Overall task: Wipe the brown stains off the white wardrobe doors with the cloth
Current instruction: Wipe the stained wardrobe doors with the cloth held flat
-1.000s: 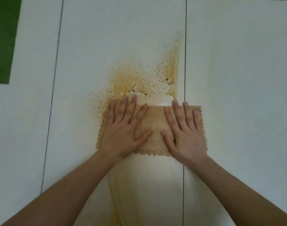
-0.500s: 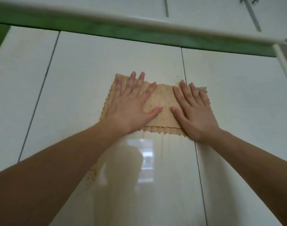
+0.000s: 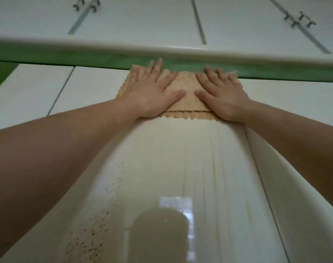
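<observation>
A tan, scallop-edged cloth (image 3: pixel 186 95) lies flat against the white wardrobe door (image 3: pixel 158 152), at the door's top edge. My left hand (image 3: pixel 150 92) presses its left half and my right hand (image 3: pixel 222 95) presses its right half, all fingers spread. Below the cloth the door is wet, with pale vertical streaks (image 3: pixel 199 158). A band of brown specks (image 3: pixel 90 242) remains along the left side of the wiped strip, low down. The cloth spans the seam (image 3: pixel 256 168) between two doors.
A green strip (image 3: pixel 105 60) runs just above the cloth, under a white ledge (image 3: pixel 162 48). Above are upper cabinet doors with metal handles (image 3: pixel 84 6) (image 3: pixel 298 19). More white doors lie to the left (image 3: pixel 29 88) and right (image 3: pixel 304 95).
Both hands slid the cloth upward over the brown stain to the door's top edge. The large stain patch is gone, leaving wet streaks and side specks. The view tilted up.
</observation>
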